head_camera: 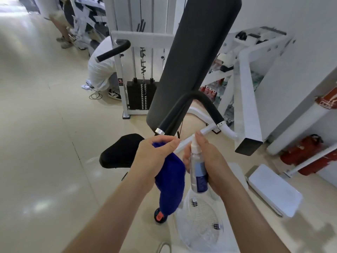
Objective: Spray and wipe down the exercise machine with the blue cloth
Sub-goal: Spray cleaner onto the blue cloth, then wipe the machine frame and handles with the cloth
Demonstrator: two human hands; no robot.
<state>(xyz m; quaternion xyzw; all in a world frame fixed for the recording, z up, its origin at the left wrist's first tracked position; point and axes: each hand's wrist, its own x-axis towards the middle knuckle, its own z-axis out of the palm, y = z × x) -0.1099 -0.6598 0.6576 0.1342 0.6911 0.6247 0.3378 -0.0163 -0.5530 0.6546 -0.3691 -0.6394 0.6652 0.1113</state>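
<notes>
The exercise machine has a long dark back pad (193, 57), a black seat (120, 152), a black curved handle (193, 99) and a white bar (206, 131) below it. My left hand (153, 156) grips the blue cloth (171, 181), which hangs down from my fist, next to the white bar. My right hand (207, 157) holds a clear spray bottle (197, 170) with a blue label upright, my index finger resting on its white nozzle, pointed toward the bar.
A white weight stack frame (140, 92) stands behind the pad. A person in white (100, 70) crouches at the left behind it, and another stands farther back. White frame beams (246, 99) and red extinguishers (302, 154) lie at right. A racket (200, 221) is below.
</notes>
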